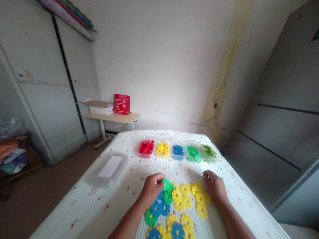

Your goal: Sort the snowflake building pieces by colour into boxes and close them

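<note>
My left hand (153,186) pinches a green notched flower disc (166,183) at the upper left of a group of joined discs. Just below it lie another green disc (167,196) and blue discs (157,208), partly covered by my wrist. My right hand (215,186) rests on the table, fingers curled, beside the yellow flower discs (202,210). Whatever its fingertips may hold is hidden. Between my hands more yellow discs (179,204) are linked together. Nearer me lies a yellow group with a blue disc (178,231) on it, cut off by the frame's bottom edge.
Clear tubs of red pieces (146,147), yellow discs (163,149), blue discs (178,151), green discs (193,153) and light-green pieces (209,151) stand in a row across the table. A clear plastic container (93,176) with a white card sits at left.
</note>
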A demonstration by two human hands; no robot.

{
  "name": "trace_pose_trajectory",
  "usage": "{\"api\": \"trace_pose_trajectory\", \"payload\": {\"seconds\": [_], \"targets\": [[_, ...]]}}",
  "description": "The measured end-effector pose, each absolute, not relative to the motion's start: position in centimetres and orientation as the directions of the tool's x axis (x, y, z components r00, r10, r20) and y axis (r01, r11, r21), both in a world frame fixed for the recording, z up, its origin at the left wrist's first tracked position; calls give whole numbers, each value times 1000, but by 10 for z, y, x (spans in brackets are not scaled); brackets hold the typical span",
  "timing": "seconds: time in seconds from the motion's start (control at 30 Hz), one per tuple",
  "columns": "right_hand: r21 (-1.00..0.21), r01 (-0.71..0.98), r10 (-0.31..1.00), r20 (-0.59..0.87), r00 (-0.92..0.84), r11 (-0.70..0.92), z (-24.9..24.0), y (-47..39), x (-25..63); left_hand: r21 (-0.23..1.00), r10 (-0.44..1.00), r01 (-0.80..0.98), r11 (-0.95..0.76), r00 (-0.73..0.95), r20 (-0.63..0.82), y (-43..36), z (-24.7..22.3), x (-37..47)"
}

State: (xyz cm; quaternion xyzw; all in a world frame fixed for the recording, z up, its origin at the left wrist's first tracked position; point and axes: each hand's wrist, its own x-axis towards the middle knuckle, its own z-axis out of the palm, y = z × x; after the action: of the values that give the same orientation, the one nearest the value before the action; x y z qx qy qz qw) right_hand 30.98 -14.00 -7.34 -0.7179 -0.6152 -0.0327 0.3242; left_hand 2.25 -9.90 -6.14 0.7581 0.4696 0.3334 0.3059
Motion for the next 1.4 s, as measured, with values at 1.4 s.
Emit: {"api": "trace_pose_trajectory", "payload": {"seconds": [1.4], "targets": [[-532, 837, 873, 463, 157, 132, -58, -144, 275, 827, 903, 380, -413, 286, 320, -107, -62, 28]]}}
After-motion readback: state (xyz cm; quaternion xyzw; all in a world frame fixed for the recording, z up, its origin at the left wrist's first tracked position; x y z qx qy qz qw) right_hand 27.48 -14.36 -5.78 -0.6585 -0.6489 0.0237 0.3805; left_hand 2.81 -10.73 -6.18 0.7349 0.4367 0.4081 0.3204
